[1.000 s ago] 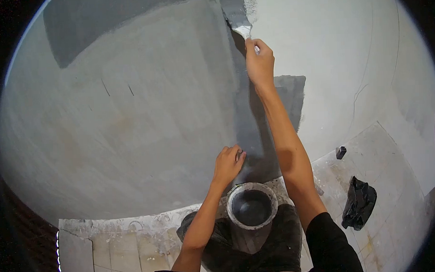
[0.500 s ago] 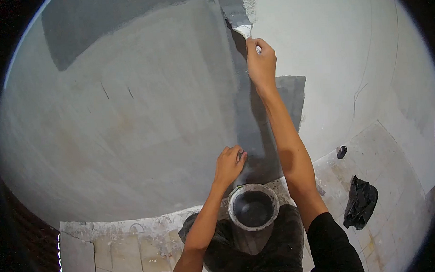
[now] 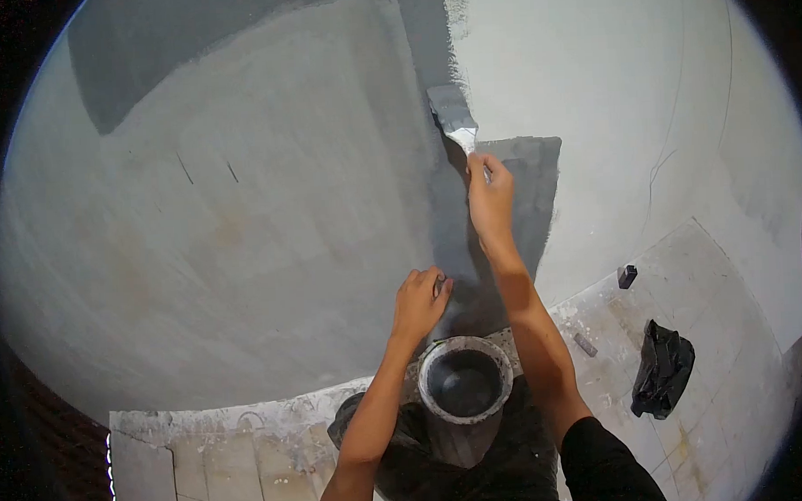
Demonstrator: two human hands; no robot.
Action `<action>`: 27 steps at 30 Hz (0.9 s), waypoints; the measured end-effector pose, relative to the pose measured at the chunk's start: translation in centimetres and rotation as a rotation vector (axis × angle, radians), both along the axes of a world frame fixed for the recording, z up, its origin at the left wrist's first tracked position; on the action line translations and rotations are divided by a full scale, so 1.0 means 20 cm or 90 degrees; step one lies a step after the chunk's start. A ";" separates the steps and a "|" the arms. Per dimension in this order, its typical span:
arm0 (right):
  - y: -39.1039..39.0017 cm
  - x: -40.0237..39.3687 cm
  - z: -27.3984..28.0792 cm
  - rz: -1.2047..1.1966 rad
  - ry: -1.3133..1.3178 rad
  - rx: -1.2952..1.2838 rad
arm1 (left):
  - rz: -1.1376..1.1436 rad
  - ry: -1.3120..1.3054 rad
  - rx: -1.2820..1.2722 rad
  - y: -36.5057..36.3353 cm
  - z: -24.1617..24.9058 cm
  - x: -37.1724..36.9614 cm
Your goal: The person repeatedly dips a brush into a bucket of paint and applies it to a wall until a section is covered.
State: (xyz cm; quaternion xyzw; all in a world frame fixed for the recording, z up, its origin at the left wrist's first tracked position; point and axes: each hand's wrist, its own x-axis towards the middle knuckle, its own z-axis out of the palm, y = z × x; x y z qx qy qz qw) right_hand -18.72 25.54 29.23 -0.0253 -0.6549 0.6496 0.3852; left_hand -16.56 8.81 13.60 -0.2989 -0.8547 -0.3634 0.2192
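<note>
My right hand (image 3: 492, 194) is closed round the handle of a paintbrush (image 3: 461, 137). Grey paint coats its wide bristles, which lie against the wall (image 3: 285, 219) at the border between dark grey paint and bare white. Lower down, my left hand (image 3: 420, 303) rests close to the wall with its fingers curled in; whatever they may hold is hidden. Just below that hand, a round bucket (image 3: 428, 398) with a paint-smeared rim stands between my legs. Dark grey paint (image 3: 467, 385) shows inside it.
A crumpled black plastic bag (image 3: 663, 369) lies on the tiled floor at right. Near the wall's foot are a small black block (image 3: 628, 277) and a small grey piece (image 3: 585, 345). White dusty residue (image 3: 274, 405) runs along the wall's base at left.
My right hand has drawn the paintbrush down the wall, and the strip above it is now dark grey along a ragged edge. My left hand has stayed in place.
</note>
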 end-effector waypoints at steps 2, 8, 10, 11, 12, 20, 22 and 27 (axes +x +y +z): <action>0.00 0.00 0.03 0.004 0.059 0.003 | -0.003 0.003 -0.007 0.01 -0.01 0.00; 0.01 -0.05 0.28 0.014 0.103 0.023 | -0.008 -0.012 -0.021 0.03 -0.03 0.01; 0.02 -0.08 0.21 0.026 0.070 0.024 | -0.007 -0.021 -0.024 0.02 -0.03 0.00; 0.03 -0.10 0.09 0.028 0.063 0.034 | -0.006 -0.021 -0.025 0.02 -0.03 0.00; 0.05 -0.13 -0.03 0.029 0.057 0.045 | -0.006 -0.019 -0.024 0.02 -0.03 0.00; 0.02 0.08 -0.69 0.003 -0.020 0.040 | -0.005 0.016 0.016 0.01 0.03 0.02; -0.01 0.10 -0.58 -0.013 0.015 0.042 | -0.008 0.021 0.022 0.02 0.02 0.01; -0.02 0.04 -0.20 -0.022 0.031 0.057 | -0.003 0.017 0.022 0.04 0.02 0.03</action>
